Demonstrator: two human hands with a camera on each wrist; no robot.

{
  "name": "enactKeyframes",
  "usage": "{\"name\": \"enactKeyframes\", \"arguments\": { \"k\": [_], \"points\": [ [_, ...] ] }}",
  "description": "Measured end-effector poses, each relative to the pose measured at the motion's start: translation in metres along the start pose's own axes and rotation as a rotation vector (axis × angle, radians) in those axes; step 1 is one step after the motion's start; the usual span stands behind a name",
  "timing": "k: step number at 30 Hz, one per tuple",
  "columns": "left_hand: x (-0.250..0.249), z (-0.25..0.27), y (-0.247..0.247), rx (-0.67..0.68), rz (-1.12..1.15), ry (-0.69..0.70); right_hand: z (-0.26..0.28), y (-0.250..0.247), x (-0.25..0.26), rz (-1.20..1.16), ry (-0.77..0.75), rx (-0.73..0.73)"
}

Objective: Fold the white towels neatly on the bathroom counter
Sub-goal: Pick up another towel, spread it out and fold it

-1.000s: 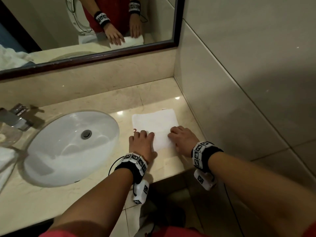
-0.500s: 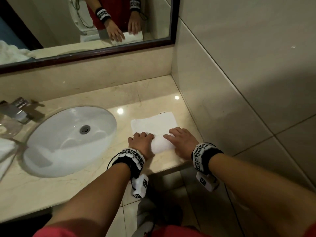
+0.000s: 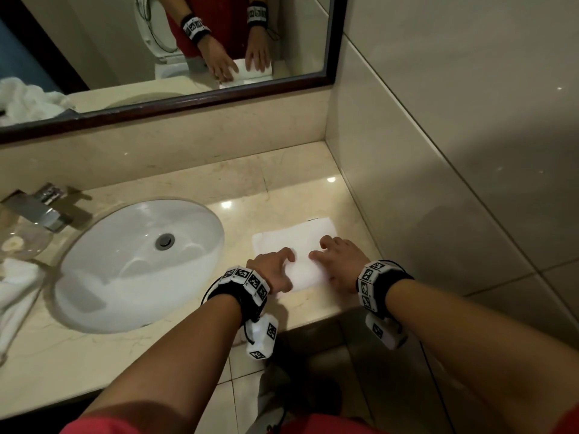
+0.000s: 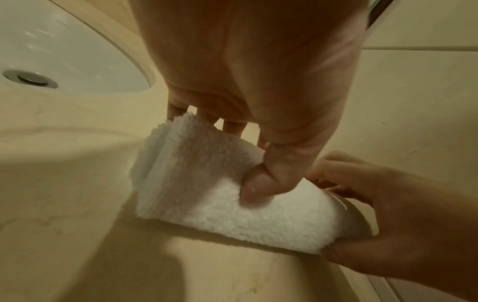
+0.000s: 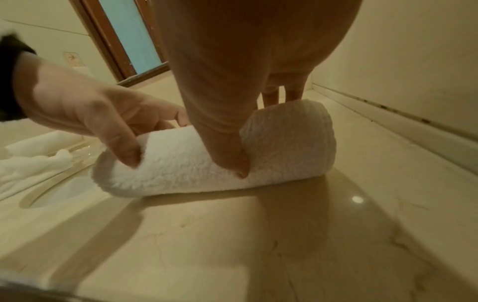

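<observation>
A small white towel (image 3: 294, 234) lies on the beige counter (image 3: 188, 349) to the right of the sink, near the side wall. Its near end is rolled up into a thick roll (image 4: 207, 204) (image 5: 196, 173); its far end still lies flat. My left hand (image 3: 272, 270) grips the roll's left part, thumb (image 4: 261, 183) pressed into the near side and fingers curled over the top. My right hand (image 3: 339, 262) grips the right part the same way, thumb (image 5: 234, 161) on the near side. The left hand (image 5: 90, 114) also shows in the right wrist view.
A white oval sink (image 3: 141, 261) sits left of the towel, with a chrome faucet (image 3: 34, 209) and a glass dish (image 3: 18, 244) beyond it. Crumpled white towels (image 3: 14, 289) lie at the far left. A tiled wall (image 3: 438, 167) stands close on the right, a mirror (image 3: 156, 57) behind.
Both hands have rolled the towel's near end away from me. The roll has grown thicker and the flat part beyond it has become shorter.
</observation>
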State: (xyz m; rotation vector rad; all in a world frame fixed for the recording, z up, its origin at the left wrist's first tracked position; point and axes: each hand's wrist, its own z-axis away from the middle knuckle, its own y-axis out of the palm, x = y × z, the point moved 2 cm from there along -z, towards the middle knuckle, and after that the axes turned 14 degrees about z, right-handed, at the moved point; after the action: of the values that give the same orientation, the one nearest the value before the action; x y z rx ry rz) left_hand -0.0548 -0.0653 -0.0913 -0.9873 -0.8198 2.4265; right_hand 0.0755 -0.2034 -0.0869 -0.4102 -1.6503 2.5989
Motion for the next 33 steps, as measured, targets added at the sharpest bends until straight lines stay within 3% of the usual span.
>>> {"name": "enactKeyframes", "arguments": {
  "k": [6, 11, 23, 33],
  "points": [
    [0.011, -0.022, -0.019, 0.127, 0.229, -0.021, -0.024, -0.014, -0.007, -0.094, 0.002, 0.096],
    [0.015, -0.04, -0.032, 0.199, 0.254, -0.022, -0.044, -0.017, -0.018, -0.054, 0.005, 0.16],
    [0.037, -0.062, -0.046, 0.14, 0.202, -0.13, -0.063, -0.021, -0.026, -0.235, 0.157, 0.213],
    [0.025, -0.04, -0.048, 0.064, 0.134, -0.013, -0.061, -0.014, -0.025, -0.337, 0.15, 0.162]
  ]
}}
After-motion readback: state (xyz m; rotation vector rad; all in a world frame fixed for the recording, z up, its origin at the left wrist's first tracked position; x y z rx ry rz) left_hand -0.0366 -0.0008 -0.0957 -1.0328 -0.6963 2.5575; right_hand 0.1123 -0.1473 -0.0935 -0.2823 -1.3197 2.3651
